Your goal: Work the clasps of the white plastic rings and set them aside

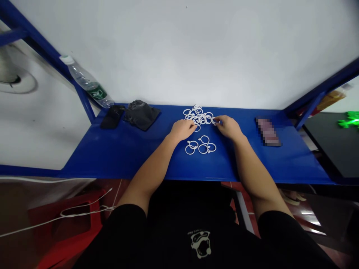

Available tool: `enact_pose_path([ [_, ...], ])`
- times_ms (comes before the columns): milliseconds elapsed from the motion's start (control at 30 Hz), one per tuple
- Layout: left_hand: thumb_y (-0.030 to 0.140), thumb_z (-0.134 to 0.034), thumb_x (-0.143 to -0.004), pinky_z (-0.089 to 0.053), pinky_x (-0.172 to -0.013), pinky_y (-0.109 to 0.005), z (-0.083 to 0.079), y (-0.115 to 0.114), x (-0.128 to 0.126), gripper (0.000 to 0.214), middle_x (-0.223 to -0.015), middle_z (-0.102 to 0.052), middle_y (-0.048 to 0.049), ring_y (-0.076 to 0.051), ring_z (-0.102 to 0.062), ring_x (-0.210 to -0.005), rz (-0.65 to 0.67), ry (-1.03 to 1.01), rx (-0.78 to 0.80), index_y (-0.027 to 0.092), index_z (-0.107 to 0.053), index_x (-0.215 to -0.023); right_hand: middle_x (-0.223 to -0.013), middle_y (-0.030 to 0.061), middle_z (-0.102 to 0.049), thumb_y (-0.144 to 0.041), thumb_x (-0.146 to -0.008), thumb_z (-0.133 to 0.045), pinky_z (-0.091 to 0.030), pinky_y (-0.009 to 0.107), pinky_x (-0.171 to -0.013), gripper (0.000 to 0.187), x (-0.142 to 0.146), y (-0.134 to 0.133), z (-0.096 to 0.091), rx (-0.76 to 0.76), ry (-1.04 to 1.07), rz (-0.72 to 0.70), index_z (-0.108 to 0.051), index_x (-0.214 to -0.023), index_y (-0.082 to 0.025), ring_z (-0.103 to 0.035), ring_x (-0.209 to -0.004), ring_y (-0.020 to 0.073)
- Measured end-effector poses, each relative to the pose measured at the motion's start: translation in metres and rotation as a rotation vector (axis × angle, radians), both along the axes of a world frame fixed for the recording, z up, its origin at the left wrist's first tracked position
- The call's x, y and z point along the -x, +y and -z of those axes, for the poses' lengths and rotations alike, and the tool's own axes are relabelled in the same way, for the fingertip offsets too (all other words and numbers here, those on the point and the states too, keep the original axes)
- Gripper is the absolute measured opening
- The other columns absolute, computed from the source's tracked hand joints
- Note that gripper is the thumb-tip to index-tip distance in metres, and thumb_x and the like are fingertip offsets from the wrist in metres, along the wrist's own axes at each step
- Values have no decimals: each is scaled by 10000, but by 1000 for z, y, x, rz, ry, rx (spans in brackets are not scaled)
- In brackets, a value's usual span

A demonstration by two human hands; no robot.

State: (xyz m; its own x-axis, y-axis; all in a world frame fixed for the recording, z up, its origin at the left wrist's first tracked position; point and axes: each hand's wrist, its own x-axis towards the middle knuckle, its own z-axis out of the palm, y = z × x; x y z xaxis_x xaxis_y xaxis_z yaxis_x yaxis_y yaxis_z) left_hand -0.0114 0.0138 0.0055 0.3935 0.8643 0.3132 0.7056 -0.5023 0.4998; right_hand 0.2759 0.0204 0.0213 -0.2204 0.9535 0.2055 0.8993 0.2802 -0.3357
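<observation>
A heap of several white plastic rings [198, 114] lies at the back middle of the blue table [126, 157]. My left hand [182, 129] rests at the heap's left edge with its fingers curled and pinched on a ring. My right hand [228, 127] is at the heap's right edge, fingertips pinched on a white ring [215, 121]. Several separate rings [201, 145] lie in a small group on the table between my forearms, nearer to me.
A clear water bottle [86, 83] leans against the blue frame at the back left. Beside it lie a dark phone-like object [112, 116] and a crumpled black bag [141, 114]. A phone [267, 131] lies at the right. A red stool [67, 220] stands below on the left.
</observation>
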Motion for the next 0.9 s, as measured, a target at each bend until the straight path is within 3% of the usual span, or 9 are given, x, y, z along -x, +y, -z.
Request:
enact_pose_path([
  [200, 322, -672, -1031, -521, -720, -335, 0, -4, -8, 187, -894, -806, -37, -192, -689, -763, 45, -49, 38, 257, -781, -894, -1129, 112, -850, -216, -945, -671, -562, 392, -838, 365, 8, -2, 3, 51, 10, -37, -806, -1284, -235, -763, -961, 296],
  [433, 293, -693, -1037, -556, -845, -369, -7, -17, -21, 138, -1049, -824, -53, -232, -750, -974, 136, 68, 98, 242, -816, -1072, -1072, 123, -844, -218, -949, -630, -559, 399, -857, 328, 13, -8, -10, -38, 131, -73, -833, -1206, -197, -759, -906, 285],
  [700, 351, -695, -1031, -521, -805, -340, -16, -35, -33, 208, -978, -809, -43, -200, -739, -905, 321, 171, 157, 237, -832, -923, -945, 90, -837, -307, -953, -664, -522, 356, -735, 209, 27, -19, -15, -96, 204, -132, -814, -1056, -205, -721, -755, 238],
  [800, 378, -692, -1042, -530, -808, -351, -19, -35, -34, 221, -894, -812, -31, -206, -746, -866, 265, 132, 174, 245, -835, -939, -920, 82, -830, -326, -961, -673, -510, 346, -712, 186, 29, -20, -14, -103, 243, -165, -802, -1018, -206, -703, -727, 222],
  [900, 352, -681, -1062, -558, -839, -363, -20, -31, -32, 191, -972, -834, -41, -224, -769, -925, 120, 49, 120, 242, -836, -1063, -894, 68, -821, -356, -962, -697, -509, 334, -700, 173, 30, -22, -13, -103, 325, -214, -789, -967, -210, -681, -716, 204],
])
